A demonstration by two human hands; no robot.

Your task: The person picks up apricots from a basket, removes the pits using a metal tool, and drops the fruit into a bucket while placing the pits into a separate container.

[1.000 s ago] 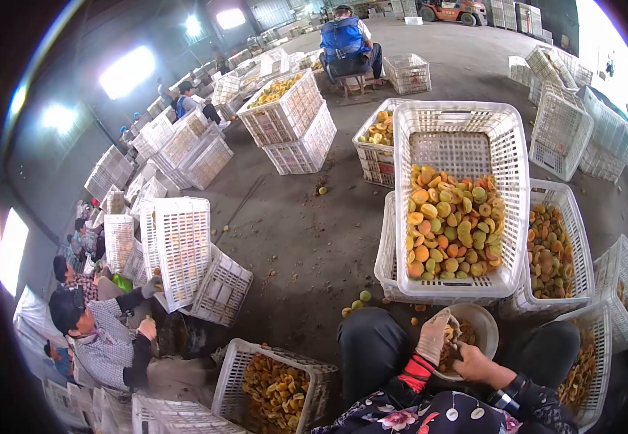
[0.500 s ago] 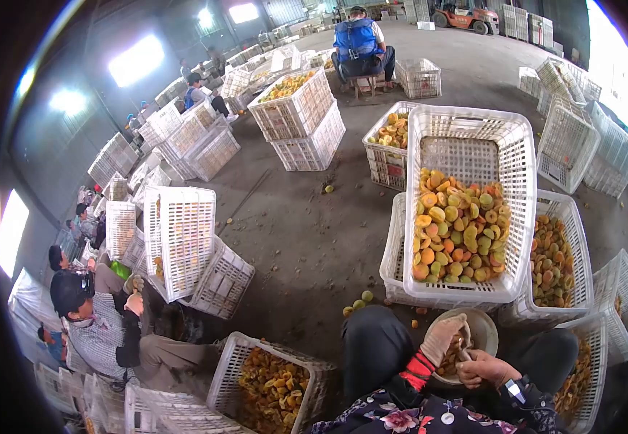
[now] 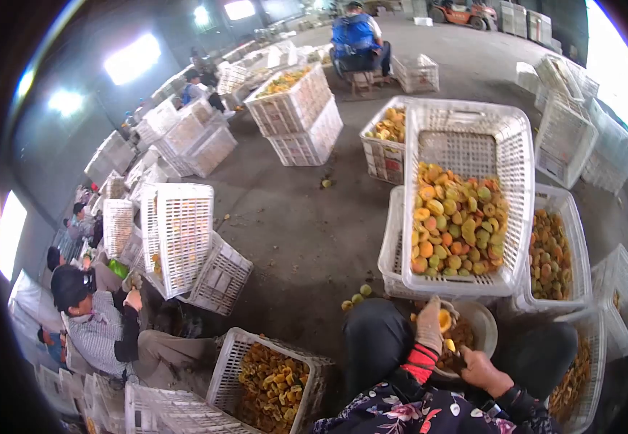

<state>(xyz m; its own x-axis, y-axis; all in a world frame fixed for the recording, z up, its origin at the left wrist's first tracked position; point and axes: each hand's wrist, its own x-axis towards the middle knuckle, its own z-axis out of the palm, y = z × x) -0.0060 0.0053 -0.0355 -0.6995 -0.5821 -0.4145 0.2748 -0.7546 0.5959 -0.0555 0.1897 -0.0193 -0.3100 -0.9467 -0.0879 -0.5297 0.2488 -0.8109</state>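
Note:
My left hand (image 3: 429,327), in a pale glove with a red band at the wrist, is closed on a cut apricot half (image 3: 445,320), its orange inside facing up. Bare and closed, my right hand (image 3: 486,374) grips something I cannot make out. A small yellow-orange piece (image 3: 450,346) shows at its fingertips. Both hands are over a pale bowl (image 3: 489,329) between my knees, with brownish bits in it. Just beyond, a tilted white crate (image 3: 469,124) of cut apricots (image 3: 462,224) rests on other crates.
More crates of fruit stand at right (image 3: 551,253) and at lower left (image 3: 274,383). Several green fruits (image 3: 357,298) lie on the floor by my knee. A co-worker (image 3: 97,318) sits at left; another person (image 3: 357,43) sits ahead. A forklift (image 3: 466,14) is far back.
My hands have moved apart. The left hand has shifted left and up and now shows the open apricot half; the right hand has turned and sits slightly lower.

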